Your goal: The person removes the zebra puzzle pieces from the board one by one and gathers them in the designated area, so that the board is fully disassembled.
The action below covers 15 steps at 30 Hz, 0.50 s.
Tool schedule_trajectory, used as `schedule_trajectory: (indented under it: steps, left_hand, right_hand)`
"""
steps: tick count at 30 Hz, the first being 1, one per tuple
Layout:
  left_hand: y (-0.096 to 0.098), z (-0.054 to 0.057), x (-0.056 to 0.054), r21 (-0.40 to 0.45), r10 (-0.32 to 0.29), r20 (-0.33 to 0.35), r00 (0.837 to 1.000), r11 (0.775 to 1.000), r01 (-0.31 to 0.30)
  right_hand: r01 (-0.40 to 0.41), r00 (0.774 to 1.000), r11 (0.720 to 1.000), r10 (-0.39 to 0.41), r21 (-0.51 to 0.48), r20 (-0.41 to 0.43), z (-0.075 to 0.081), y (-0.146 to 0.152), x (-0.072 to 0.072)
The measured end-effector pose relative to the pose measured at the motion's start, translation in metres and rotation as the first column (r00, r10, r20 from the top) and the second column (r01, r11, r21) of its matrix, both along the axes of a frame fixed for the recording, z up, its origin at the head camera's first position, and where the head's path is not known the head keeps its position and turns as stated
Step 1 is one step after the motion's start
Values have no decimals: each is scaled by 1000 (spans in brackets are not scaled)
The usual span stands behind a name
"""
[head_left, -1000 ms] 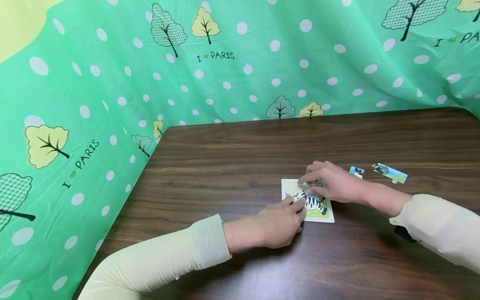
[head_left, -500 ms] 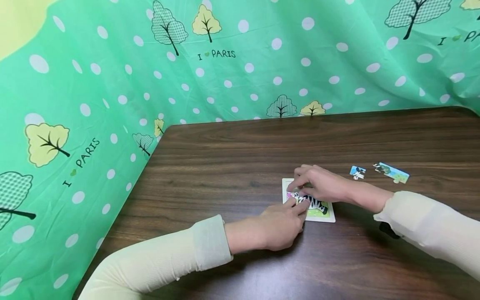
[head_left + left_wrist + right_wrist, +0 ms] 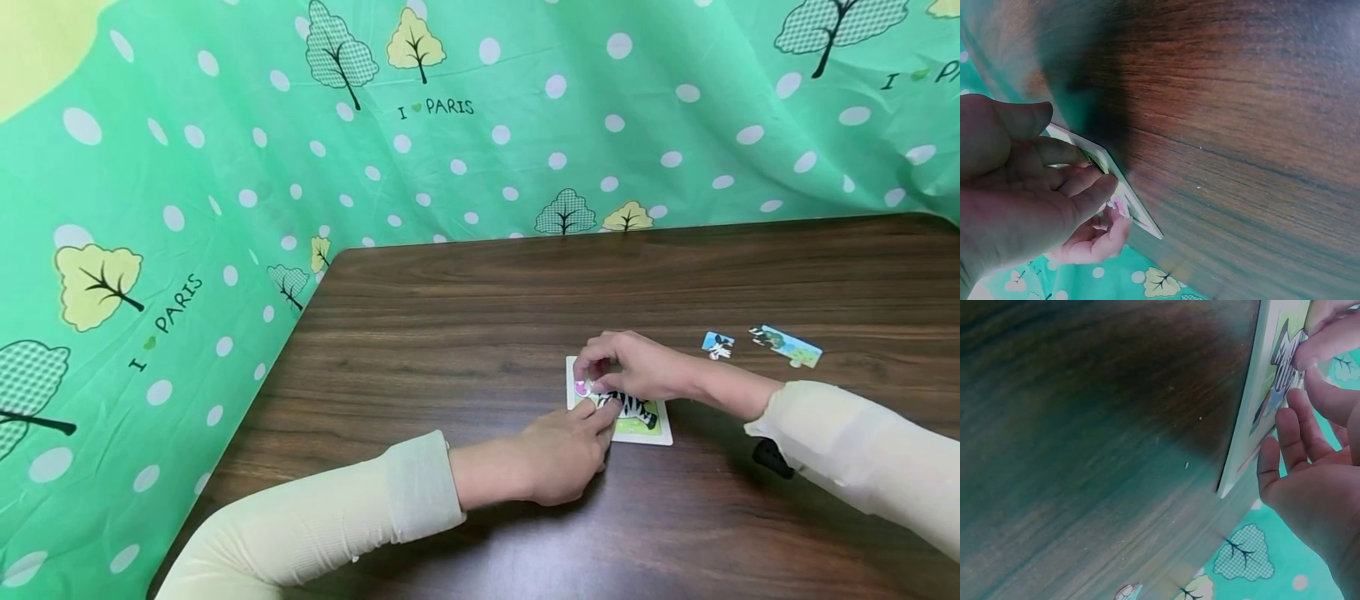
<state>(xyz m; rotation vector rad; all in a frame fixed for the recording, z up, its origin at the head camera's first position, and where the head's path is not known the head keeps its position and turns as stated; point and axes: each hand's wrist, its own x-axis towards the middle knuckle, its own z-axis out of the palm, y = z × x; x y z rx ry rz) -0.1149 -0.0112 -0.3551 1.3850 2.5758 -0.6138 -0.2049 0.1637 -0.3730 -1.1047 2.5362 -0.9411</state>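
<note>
A small white-bordered jigsaw puzzle board (image 3: 664, 438) with a zebra picture (image 3: 637, 413) lies on the table. My left hand (image 3: 564, 457) rests on its near left part, fingertips pressing the zebra pieces. Above the board's upper left, my right hand (image 3: 641, 367) bends its thumb and index finger around a small puzzle piece (image 3: 582, 387) showing pink; the fingers partly hide it. In the left wrist view the right fingertips touch the board by that pink part. The right wrist view shows the zebra print beside the left fingertips (image 3: 1309, 350). My hands cover much of the picture.
Two groups of loose puzzle pieces lie right of the board: a small blue-and-white piece (image 3: 717, 345) and a longer blue-green strip (image 3: 787, 346). A green dotted curtain (image 3: 465, 183) hangs behind and left of the dark wooden table (image 3: 420, 333).
My right hand has moved left across the board to its upper left, then stayed there with the index finger more bent. My left hand has stayed nearly still.
</note>
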Motion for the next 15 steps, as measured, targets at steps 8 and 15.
schedule_trajectory:
  steps: [8, 15]
  left_hand:
    - [-1, 0, -1, 13, -7, 8, 1000, 1000, 7]
    - [0, 0, 0, -12, 6, 20, 1000, 1000, -6]
  right_hand:
    - [-10, 998, 1000, 11, -11, 65, 0, -1, -1]
    - [-50, 998, 999, 49, 12, 42, 2, 1, 0]
